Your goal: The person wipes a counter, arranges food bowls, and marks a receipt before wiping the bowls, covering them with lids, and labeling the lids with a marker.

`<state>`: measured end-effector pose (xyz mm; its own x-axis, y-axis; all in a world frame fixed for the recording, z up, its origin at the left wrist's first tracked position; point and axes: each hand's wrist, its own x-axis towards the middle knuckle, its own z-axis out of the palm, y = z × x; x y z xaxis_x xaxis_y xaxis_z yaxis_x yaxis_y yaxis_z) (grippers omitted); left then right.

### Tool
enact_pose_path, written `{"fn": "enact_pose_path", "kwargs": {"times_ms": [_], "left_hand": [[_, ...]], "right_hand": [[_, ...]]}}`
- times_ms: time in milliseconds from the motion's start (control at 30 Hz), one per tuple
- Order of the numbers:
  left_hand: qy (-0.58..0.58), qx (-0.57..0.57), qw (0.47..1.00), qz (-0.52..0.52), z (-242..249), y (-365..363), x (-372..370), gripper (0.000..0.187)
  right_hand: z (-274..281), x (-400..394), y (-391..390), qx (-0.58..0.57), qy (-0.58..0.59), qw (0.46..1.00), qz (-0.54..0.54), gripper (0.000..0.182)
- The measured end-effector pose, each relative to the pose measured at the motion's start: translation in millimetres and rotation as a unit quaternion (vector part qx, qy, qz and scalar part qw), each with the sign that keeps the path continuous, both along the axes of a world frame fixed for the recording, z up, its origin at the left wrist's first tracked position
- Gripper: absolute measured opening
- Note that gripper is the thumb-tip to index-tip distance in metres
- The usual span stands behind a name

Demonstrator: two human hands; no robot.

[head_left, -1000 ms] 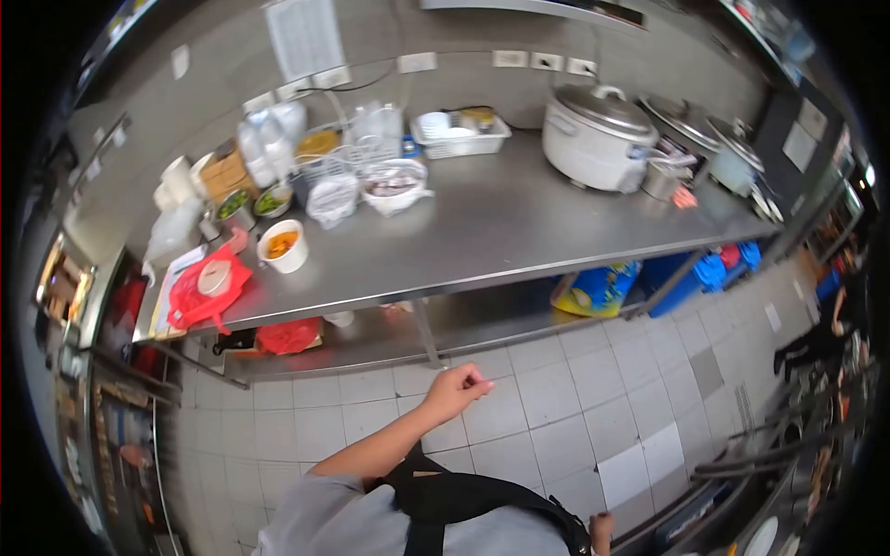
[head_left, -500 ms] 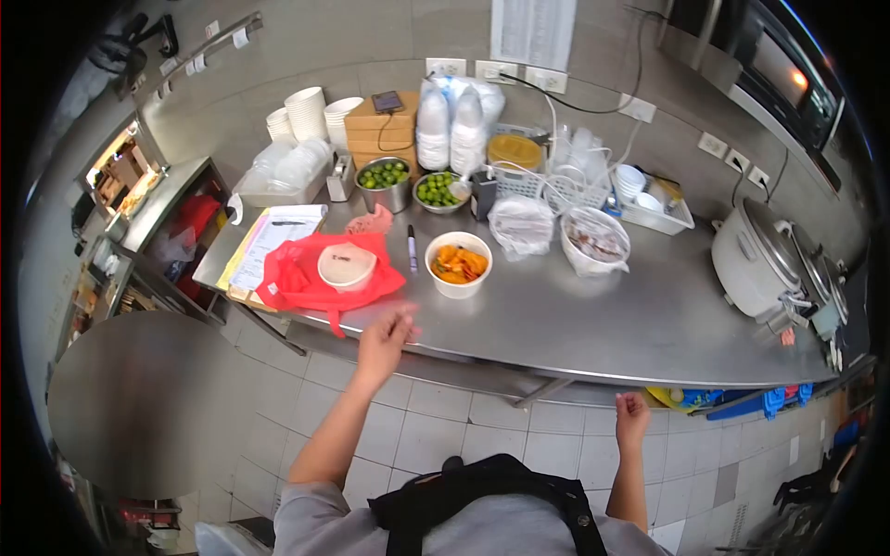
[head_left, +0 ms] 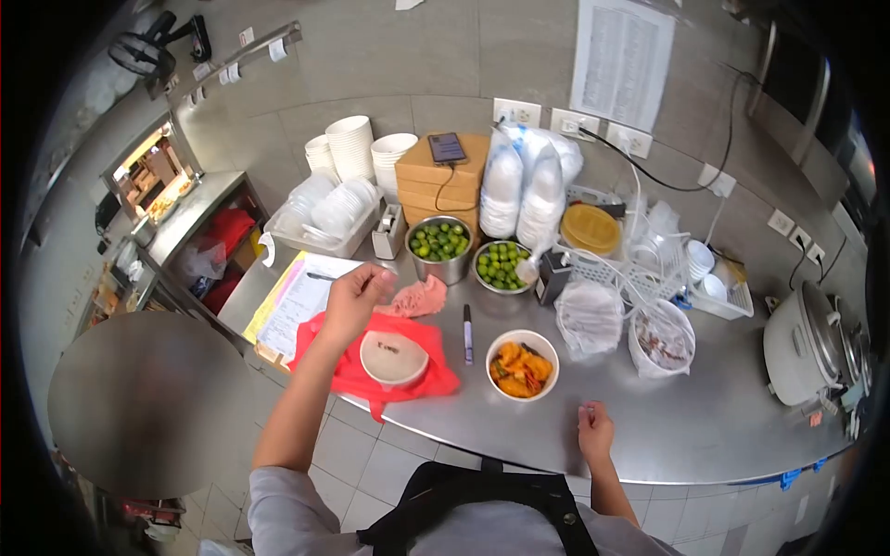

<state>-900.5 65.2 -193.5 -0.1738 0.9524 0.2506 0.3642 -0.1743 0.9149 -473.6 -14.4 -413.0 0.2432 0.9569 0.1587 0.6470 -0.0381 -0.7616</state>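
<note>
My left hand (head_left: 360, 293) is raised over the bench with its fingers curled in, showing nothing between them. Below it lies a red cloth bag (head_left: 320, 357) with a lidded white tub (head_left: 394, 360) on it, dark writing on the lid. A crumpled pink cloth (head_left: 415, 296) lies just right of the hand. Over the bench's front edge my right hand (head_left: 595, 430) is closed in a loose fist, with nothing visible in it. An uncovered white bowl of orange food pieces (head_left: 522, 366) stands to its upper left. A marker (head_left: 467, 335) lies between bowl and bag.
Papers (head_left: 295, 304) lie at the left. Behind stand a bin of clear lids (head_left: 324, 208), stacked white tubs (head_left: 349, 153), cardboard boxes (head_left: 436, 176) with a phone, and two containers of green limes (head_left: 440, 243). Bagged cups (head_left: 502, 190), a plastic-lined tub (head_left: 660, 341) and a rice cooker (head_left: 805, 345) stand rightward.
My left hand has risen from the bench's front edge to above the red bag, near the papers. My right hand has come up to the bench edge. The view has moved closer and turned.
</note>
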Motion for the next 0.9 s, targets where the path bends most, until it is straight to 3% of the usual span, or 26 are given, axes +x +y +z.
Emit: {"fn": "enact_pose_path", "kwargs": {"times_ms": [100, 200, 400, 567, 700, 800, 900], "left_hand": [[0.033, 0.011, 0.999, 0.005, -0.4, 38.1, -44.7, 0.013], [0.120, 0.047, 0.991, 0.022, -1.0, 91.3, -93.0, 0.028], [0.214, 0.113, 0.970, 0.034, -18.2, 242.8, -174.0, 0.032], [0.239, 0.153, 0.958, 0.045, -18.5, 354.0, -192.3, 0.028], [0.341, 0.244, 0.907, 0.052, -29.0, 422.0, -184.5, 0.024], [0.470, 0.038, 0.882, -0.029, -30.8, 440.7, -183.5, 0.020], [0.512, 0.074, 0.855, -0.029, -38.1, 449.6, -182.5, 0.018]], "right_hand": [[20.1, -32.7, 20.5, -0.018, -0.091, 0.996, 0.010, 0.017], [-11.2, -44.4, 28.0, -0.003, -0.222, 0.973, -0.063, 0.020], [-12.5, -100.1, 17.3, -0.033, -0.276, 0.936, -0.215, 0.016], [-3.5, -116.5, 27.4, -0.063, -0.303, 0.912, -0.270, 0.014], [-4.6, -116.2, 29.4, -0.071, -0.301, 0.910, -0.276, 0.016], [-3.8, -117.3, 30.1, -0.097, -0.283, 0.909, -0.290, 0.018], [-4.7, -118.8, 34.4, -0.087, -0.277, 0.908, -0.300, 0.021]]}}
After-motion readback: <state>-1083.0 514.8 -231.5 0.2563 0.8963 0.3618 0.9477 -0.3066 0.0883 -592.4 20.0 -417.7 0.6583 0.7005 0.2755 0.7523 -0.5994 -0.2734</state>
